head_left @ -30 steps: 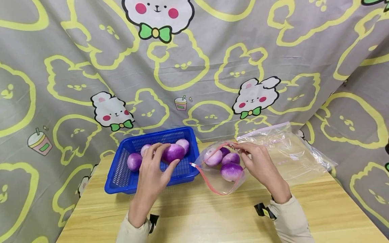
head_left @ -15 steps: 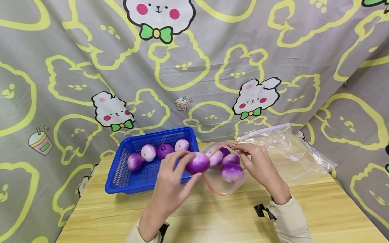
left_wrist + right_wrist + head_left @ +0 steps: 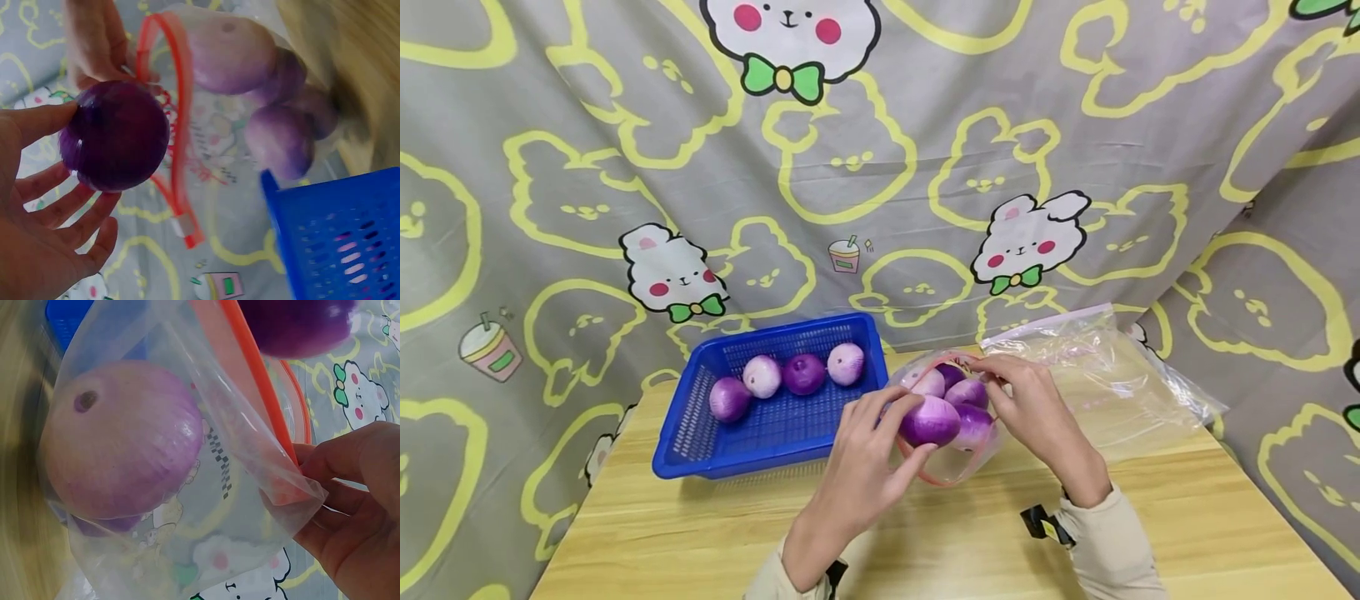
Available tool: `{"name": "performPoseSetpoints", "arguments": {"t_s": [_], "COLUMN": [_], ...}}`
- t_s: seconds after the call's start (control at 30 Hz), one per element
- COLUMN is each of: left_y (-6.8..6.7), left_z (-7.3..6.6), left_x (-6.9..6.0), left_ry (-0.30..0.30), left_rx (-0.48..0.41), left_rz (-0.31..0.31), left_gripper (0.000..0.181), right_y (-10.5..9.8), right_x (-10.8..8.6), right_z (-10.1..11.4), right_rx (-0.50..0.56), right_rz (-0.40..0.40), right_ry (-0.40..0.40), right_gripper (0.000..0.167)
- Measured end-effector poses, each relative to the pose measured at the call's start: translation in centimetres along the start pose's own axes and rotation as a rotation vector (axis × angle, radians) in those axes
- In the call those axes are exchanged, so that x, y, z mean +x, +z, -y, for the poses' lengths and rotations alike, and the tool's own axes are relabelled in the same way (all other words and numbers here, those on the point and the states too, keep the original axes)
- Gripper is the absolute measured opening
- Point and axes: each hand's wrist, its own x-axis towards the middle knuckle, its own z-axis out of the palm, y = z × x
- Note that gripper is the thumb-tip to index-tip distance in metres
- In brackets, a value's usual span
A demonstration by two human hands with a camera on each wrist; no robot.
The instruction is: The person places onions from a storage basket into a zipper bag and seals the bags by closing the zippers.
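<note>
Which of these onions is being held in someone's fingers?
The purple onion in the left hand, at the mouth of the red-rimmed bag; the other onions lie in the blue basket or inside the bag.

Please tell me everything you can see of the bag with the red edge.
The bag looks like thin, clear plastic with printed marks. A red strip with a white slider edges its open mouth. It rests on the table beside the blue basket, with four onions visible inside. The right hand pinches its rim; whether the onion in the left hand touches it is unclear.
</note>
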Motion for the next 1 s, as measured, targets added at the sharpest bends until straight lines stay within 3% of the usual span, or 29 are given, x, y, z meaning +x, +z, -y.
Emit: {"name": "performPoseSetpoints", "arguments": {"t_s": [0.33,0.5,0.67,0.8,1.0], "left_y": [1.1,1.8,1.8,1.8,2.4], "left_z": [1.3,1.6,2.3,2.9,2.3], "left_x": [-0.7,-0.7,-1.3,-1.6,-1.3], "left_ry": [-0.043,-0.035,-0.083,-0.104,-0.063], "left_rx": [0.077,0.181,0.262,0.265,0.247], "left_rz": [0.05,0.043,0.04,0.025,-0.013], "left_gripper": [0.045,0.047,0.049,0.035,0.014], "right_y": [-0.1,-0.1,0.4,0.6,0.0], "right_x": [0.0,0.0,0.0,-0.1,0.0], "right_z": [0.3,0.4,0.8,0.9,0.8], "right_rx": [-0.009,-0.008,0.028,0.026,-0.015], "right_rz": [0.015,0.016,0.021,0.029,0.008], "right_ry": [0.027,0.006,-0.013,-0.012,-0.028], "right_gripper": [0.031,0.031,0.033,0.034,0.035]}}
